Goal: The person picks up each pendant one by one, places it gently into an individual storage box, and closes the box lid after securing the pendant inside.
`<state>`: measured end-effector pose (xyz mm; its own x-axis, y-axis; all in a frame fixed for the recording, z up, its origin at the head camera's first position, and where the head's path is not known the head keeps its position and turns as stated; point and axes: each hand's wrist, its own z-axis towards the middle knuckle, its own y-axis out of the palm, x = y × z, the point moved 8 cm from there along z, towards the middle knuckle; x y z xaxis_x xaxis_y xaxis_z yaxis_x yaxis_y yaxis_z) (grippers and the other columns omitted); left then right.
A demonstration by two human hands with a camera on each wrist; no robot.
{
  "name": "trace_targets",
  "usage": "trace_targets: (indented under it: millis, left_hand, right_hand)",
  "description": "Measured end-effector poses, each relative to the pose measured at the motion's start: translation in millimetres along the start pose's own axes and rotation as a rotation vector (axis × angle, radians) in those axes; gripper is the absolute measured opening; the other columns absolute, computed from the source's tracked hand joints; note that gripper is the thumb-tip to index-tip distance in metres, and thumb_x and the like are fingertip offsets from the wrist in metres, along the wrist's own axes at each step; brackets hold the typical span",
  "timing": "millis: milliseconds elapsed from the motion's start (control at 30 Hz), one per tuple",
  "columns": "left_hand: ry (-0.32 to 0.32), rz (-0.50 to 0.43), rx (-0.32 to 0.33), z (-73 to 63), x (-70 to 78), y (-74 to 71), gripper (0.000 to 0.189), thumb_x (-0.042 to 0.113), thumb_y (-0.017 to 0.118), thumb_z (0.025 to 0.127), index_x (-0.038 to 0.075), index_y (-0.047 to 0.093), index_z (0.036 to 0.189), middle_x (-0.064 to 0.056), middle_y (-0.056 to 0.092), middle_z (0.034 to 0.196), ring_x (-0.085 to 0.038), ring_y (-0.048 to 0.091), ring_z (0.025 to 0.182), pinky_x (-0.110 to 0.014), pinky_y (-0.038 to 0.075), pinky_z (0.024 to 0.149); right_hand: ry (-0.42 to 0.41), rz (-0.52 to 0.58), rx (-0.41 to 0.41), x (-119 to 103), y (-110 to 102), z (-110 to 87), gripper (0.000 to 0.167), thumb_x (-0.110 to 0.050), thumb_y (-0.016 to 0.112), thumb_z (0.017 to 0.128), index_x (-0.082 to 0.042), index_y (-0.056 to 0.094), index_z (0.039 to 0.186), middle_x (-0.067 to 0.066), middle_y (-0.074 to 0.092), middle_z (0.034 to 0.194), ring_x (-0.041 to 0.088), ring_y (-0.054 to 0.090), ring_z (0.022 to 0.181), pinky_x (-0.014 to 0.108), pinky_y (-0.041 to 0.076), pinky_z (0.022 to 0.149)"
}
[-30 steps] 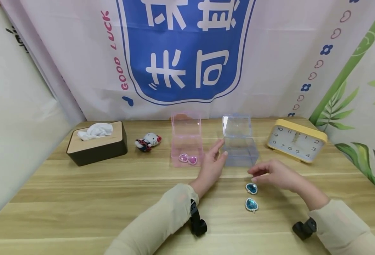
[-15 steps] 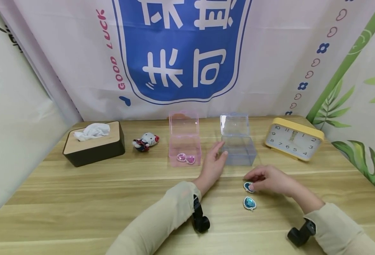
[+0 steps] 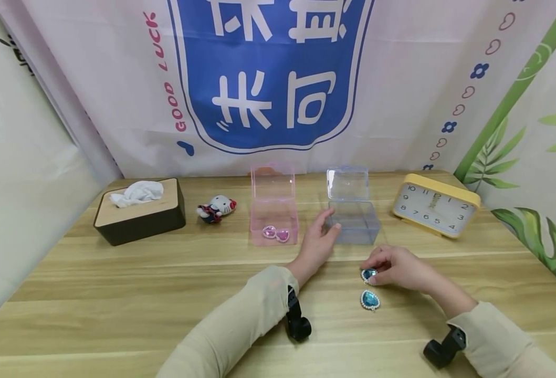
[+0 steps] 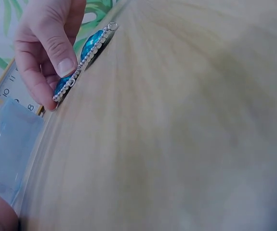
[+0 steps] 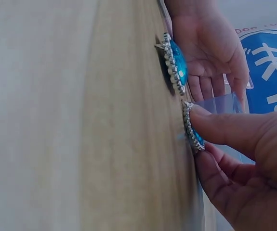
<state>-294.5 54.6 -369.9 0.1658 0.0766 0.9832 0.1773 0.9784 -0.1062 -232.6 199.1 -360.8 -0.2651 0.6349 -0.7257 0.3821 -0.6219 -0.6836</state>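
My right hand [image 3: 402, 269] pinches the edges of a blue heart-shaped gem pendant [image 3: 366, 274] with a beaded silver-white rim, using thumb and fingertips. In the right wrist view that pendant [image 5: 192, 127] stays close to the tabletop. A second, similar blue pendant [image 3: 369, 300] lies just nearer to me, its small metal loop visible. My left hand [image 3: 314, 244] rests against the left side and front corner of a clear bluish plastic box [image 3: 359, 235], fingers fairly straight. The box's lid [image 3: 347, 184] stands raised. The pinched pendant is partly hidden by my right fingers.
Left of my left hand stands a pink clear box [image 3: 259, 240], lid up, with two pink gem pendants [image 3: 276, 234] inside. A yellow alarm clock [image 3: 436, 206] is at the back right. A small plush doll [image 3: 217, 209] and a tissue box [image 3: 138, 220] sit left on the wooden table [image 3: 131, 304].
My right hand has come down onto the farther blue pendant and taken hold of it between thumb and fingers. My left hand keeps its place at the bluish box.
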Motion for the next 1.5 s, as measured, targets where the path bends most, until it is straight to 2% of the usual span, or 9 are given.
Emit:
trace_targets:
  millis: [233, 433, 633, 867, 1000, 1133, 1300, 1400, 1500]
  left_hand:
    - [-0.035, -0.020, 0.007, -1.0, -2.8, -1.7, 0.046, 0.016, 0.055, 0.091, 0.012, 0.044, 0.136, -0.014, 0.033, 0.147, -0.032, 0.032, 0.134, -0.038, 0.030, 0.110]
    - [-0.029, -0.041, 0.006, -0.2, -3.9, -0.6, 0.045, 0.014, 0.054, 0.092, 0.011, 0.044, 0.135, -0.017, 0.033, 0.146, -0.030, 0.031, 0.135, -0.036, 0.030, 0.110]
    - [-0.036, -0.057, 0.002, -2.1, -3.5, -0.2, 0.045, 0.014, 0.054, 0.092, 0.011, 0.044, 0.136, -0.017, 0.033, 0.146, -0.028, 0.032, 0.135, -0.034, 0.029, 0.110]
    - [-0.028, -0.044, 0.006, -0.9, -4.7, -0.7, 0.045, 0.014, 0.055, 0.092, 0.012, 0.045, 0.135, -0.018, 0.034, 0.145, -0.028, 0.033, 0.134, -0.035, 0.030, 0.110]
    - [-0.036, -0.034, 0.011, -0.6, -5.0, -0.8, 0.046, 0.013, 0.055, 0.091, 0.011, 0.044, 0.135, -0.017, 0.034, 0.145, -0.027, 0.033, 0.134, -0.035, 0.031, 0.110]
    - [-0.024, -0.025, 0.011, -0.4, -2.8, 7.1, 0.045, 0.012, 0.055, 0.091, 0.010, 0.045, 0.135, -0.018, 0.035, 0.145, -0.028, 0.034, 0.133, -0.035, 0.032, 0.109]
    - [-0.006, -0.019, -0.014, -0.1, -1.8, 15.6, 0.045, 0.013, 0.054, 0.092, 0.009, 0.044, 0.135, -0.020, 0.035, 0.144, -0.029, 0.035, 0.133, -0.035, 0.033, 0.108]
    - [-0.023, 0.003, 0.004, 1.1, -5.1, 11.7, 0.044, 0.016, 0.054, 0.091, 0.013, 0.045, 0.135, -0.017, 0.037, 0.144, -0.027, 0.036, 0.132, -0.035, 0.035, 0.107]
    - [-0.033, 0.022, 0.042, 2.8, -6.9, 4.0, 0.044, 0.016, 0.055, 0.091, 0.016, 0.046, 0.134, -0.015, 0.039, 0.143, -0.027, 0.039, 0.131, -0.035, 0.036, 0.107]
  right_hand:
    - [0.020, -0.024, 0.009, -4.7, 0.0, 1.0, 0.018, -0.011, 0.075, 0.074, -0.008, 0.069, 0.091, 0.003, 0.062, 0.092, 0.015, 0.052, 0.083, 0.021, 0.048, 0.070]
    - [0.063, -0.013, -0.006, -6.7, 0.2, 2.1, 0.018, -0.011, 0.075, 0.073, -0.009, 0.066, 0.088, 0.000, 0.062, 0.083, 0.015, 0.053, 0.078, 0.028, 0.047, 0.070]
    - [0.096, 0.074, -0.053, -4.3, -0.7, 4.3, 0.019, -0.011, 0.073, 0.075, -0.005, 0.067, 0.092, 0.003, 0.063, 0.084, 0.018, 0.052, 0.078, 0.026, 0.048, 0.067]
    - [0.138, 0.182, -0.073, -2.1, -6.0, 8.2, 0.026, -0.011, 0.066, 0.082, 0.002, 0.066, 0.105, 0.008, 0.067, 0.095, 0.016, 0.059, 0.083, 0.027, 0.052, 0.072]
    - [0.143, 0.209, -0.046, -4.6, -13.7, 12.0, 0.029, -0.013, 0.064, 0.085, 0.003, 0.063, 0.110, 0.009, 0.066, 0.099, 0.016, 0.060, 0.087, 0.026, 0.054, 0.075]
    - [0.124, 0.255, -0.017, -8.2, -25.3, 11.9, 0.030, -0.009, 0.059, 0.089, 0.007, 0.059, 0.114, 0.013, 0.065, 0.104, 0.016, 0.062, 0.089, 0.028, 0.055, 0.079]
    - [0.114, 0.242, 0.038, -12.8, -41.5, 15.3, 0.028, -0.006, 0.052, 0.092, 0.006, 0.058, 0.118, 0.016, 0.063, 0.107, 0.017, 0.062, 0.091, 0.035, 0.056, 0.082]
    - [0.106, 0.247, 0.073, -15.7, -47.6, 25.5, 0.029, -0.007, 0.052, 0.093, 0.004, 0.058, 0.119, 0.016, 0.063, 0.107, 0.016, 0.062, 0.091, 0.035, 0.055, 0.083]
    - [0.089, 0.317, 0.114, -18.0, -51.6, 40.5, 0.030, -0.006, 0.053, 0.092, 0.007, 0.055, 0.120, 0.013, 0.063, 0.106, 0.013, 0.062, 0.089, 0.030, 0.055, 0.082]
